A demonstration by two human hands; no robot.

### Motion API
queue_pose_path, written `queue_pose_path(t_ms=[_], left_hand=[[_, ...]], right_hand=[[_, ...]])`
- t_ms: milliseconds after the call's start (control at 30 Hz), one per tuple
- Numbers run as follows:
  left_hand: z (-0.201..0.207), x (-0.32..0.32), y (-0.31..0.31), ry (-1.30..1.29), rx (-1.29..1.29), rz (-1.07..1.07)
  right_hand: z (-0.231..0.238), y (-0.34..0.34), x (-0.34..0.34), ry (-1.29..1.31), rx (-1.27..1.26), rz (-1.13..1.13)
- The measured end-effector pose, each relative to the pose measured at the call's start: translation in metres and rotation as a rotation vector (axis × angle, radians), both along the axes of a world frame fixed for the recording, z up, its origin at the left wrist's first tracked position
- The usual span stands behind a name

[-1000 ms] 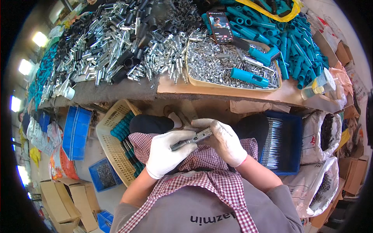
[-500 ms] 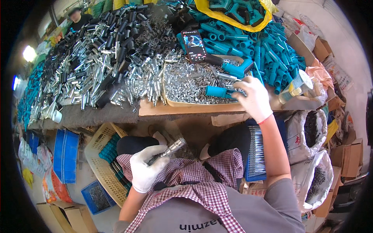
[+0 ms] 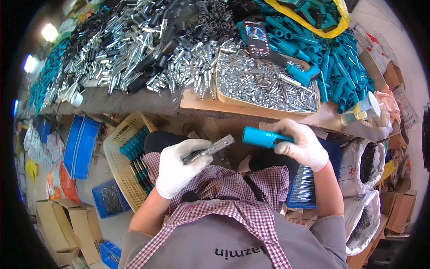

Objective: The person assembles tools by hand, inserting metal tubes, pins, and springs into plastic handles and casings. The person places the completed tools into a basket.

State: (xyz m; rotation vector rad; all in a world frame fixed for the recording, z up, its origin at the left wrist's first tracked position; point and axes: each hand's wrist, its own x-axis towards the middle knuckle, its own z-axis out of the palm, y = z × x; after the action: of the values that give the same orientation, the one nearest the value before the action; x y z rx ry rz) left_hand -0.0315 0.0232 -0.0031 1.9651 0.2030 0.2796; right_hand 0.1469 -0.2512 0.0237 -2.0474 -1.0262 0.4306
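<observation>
We hold both main pieces in front of the table's front edge (image 3: 201, 106), over our lap, apart from each other but near. Our left hand (image 3: 182, 165), in a white glove, is closed around the near end of a metal part (image 3: 222, 144), with its far end sticking out bare toward the right. Our right hand (image 3: 304, 145), also gloved, pinches a teal tube (image 3: 259, 136) at its right end between thumb and fingers, with the broad round end facing left, toward the metal part.

We judge the metal part to be stiff and fairly heavy for its size, its smooth surface apt to slide in cloth gloves, so we would grip it firmly low on the body, where the left hand already is. The teal tube looks like hard plastic: light, hollow, a little slick, and unlikely to break in the fingers. We would take it around its outer wall, keeping the broad end uncovered.

As for writing, our grey shirt (image 3: 215, 240) carries large dark lettering, upside down in this view. A white sack (image 3: 347, 168) beyond the table's right end bears red marks. The phone (image 3: 256, 39), at the far edge of the tray (image 3: 217, 87), shows a lit screen whose text is too small for us to read. We make out no label on either held piece.
</observation>
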Motion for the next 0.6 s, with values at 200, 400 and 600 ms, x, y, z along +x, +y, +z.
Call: queue_pose_path(t_ms=[200, 400, 600], left_hand=[[0.0, -0.004, 0.011, 0.008, 0.114, -0.169], [-0.004, -0.01, 0.006, 0.002, 0.151, -0.268], [-0.008, -0.013, 0.003, -0.036, 0.259, -0.341]], right_hand=[[-0.004, 0.025, -0.004, 0.177, -0.004, 0.151], [-0.005, 0.052, -0.025, 0.157, -0.082, 0.309], [-0.009, 0.059, -0.028, 0.728, -0.182, 0.24]])
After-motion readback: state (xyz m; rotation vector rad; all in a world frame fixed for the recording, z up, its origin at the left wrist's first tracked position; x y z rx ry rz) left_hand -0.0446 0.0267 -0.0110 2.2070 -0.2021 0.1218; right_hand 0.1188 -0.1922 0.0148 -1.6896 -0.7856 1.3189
